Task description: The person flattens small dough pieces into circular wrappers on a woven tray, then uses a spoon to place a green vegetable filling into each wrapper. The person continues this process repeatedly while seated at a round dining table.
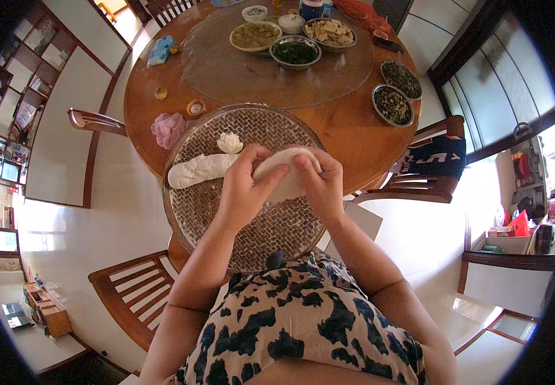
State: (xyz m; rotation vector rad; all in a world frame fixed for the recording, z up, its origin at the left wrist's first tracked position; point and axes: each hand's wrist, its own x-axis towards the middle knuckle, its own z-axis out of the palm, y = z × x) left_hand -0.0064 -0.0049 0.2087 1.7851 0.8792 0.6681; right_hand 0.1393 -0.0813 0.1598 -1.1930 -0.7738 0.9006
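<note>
A flattened round of white dough (284,180) is pinched between my left hand (248,180) and my right hand (323,180), thumbs on the near side of its rim. Both hands hold it above a round woven bamboo tray (258,238) dusted with flour. A thick roll of white dough (200,171) lies across the tray's left part, its right end hidden behind my left hand. Just beyond the roll sits a small rough lump of dough (230,143). The fingers behind the round are mostly hidden.
The tray rests at the near edge of a round wooden table (354,134). Bowls of chopped greens (393,105) stand at the right. Several filled dishes and a metal bowl of dark greens (295,51) occupy the glass turntable (219,67). A pink cloth (168,130) lies left; wooden chairs (133,293) flank me.
</note>
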